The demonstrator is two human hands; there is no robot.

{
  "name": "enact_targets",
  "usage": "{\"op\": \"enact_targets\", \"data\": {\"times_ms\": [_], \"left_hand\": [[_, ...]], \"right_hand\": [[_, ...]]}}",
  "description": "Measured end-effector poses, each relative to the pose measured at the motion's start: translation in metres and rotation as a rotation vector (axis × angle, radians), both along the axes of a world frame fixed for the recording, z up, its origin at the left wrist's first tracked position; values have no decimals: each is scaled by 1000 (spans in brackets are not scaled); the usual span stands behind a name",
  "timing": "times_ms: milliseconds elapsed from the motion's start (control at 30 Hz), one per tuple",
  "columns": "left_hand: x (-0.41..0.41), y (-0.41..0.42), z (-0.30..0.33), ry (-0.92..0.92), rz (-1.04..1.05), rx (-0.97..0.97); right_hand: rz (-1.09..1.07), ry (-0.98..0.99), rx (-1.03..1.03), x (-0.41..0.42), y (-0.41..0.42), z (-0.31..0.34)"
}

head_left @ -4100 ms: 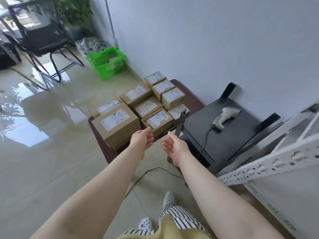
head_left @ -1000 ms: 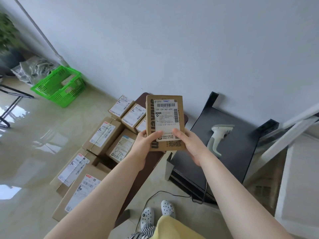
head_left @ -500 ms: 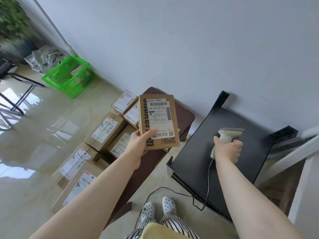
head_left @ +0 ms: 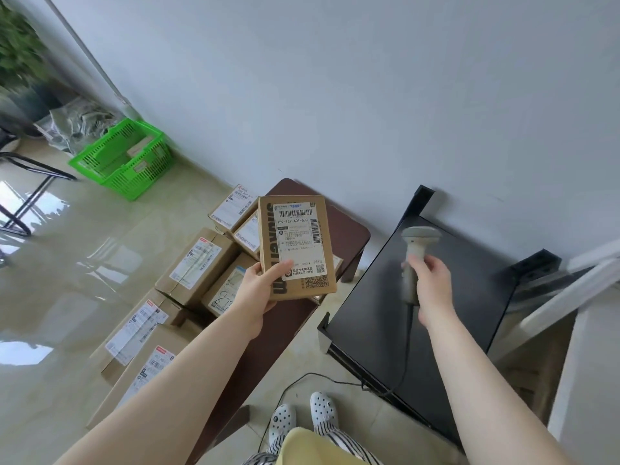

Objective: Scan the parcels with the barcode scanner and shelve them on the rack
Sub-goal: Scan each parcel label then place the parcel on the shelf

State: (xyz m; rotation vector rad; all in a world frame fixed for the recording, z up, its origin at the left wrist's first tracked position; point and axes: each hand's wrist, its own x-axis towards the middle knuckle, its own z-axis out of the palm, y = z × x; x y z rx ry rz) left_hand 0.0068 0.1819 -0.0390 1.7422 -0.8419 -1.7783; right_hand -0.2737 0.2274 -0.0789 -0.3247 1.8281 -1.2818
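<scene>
Left hand (head_left: 255,290) is gripping the held parcel (head_left: 296,247) at its lower left corner, thumb lying across the label, remaining fingers behind the box and hidden. Parcel is sitting centre frame, label facing the camera, raised above the brown table (head_left: 342,229). Right hand (head_left: 432,284) is wrapping its fingers round the handle of the barcode scanner (head_left: 415,255), right of centre, head pointing toward the top of the frame, over the black stand (head_left: 469,297). Scanner cable (head_left: 345,382) is trailing down to the floor. More parcels (head_left: 198,266) are lying on the table at centre left. Green basket (head_left: 122,159) is sitting upper left by the wall. White rack (head_left: 570,297) is showing at the right edge.
</scene>
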Motion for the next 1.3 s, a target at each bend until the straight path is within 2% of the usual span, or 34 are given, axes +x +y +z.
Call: {"op": "enact_targets", "data": {"times_ms": [167,267,333,467,767,900,1000,1133,1300], "left_hand": [[9,-7,5,6,-46,0],[12,-10,15,22,-50,-2],[14,-11,21,30,-50,-8],[21,-14,27,20,-90,-34],[33,-15,22,37,-118,-52],[37,-17,17,29,-115,-50],[37,-16,14,20,-102,-53],[31,-16,7,38,-59,-62],[17,-19,4,16,-20,-70]], "right_hand": [[663,-181,-204,-11,-11,67],[966,-175,-199,-12,-22,98],[1079,-134,-152,-9,-29,112],[1170,-84,-104,0,-37,126],[1227,36,-64,15,-44,131],[1210,14,-71,19,-42,133],[1108,-73,-115,29,-38,136],[833,-318,-226,54,-36,135],[585,-557,-180,88,-36,138]]}}
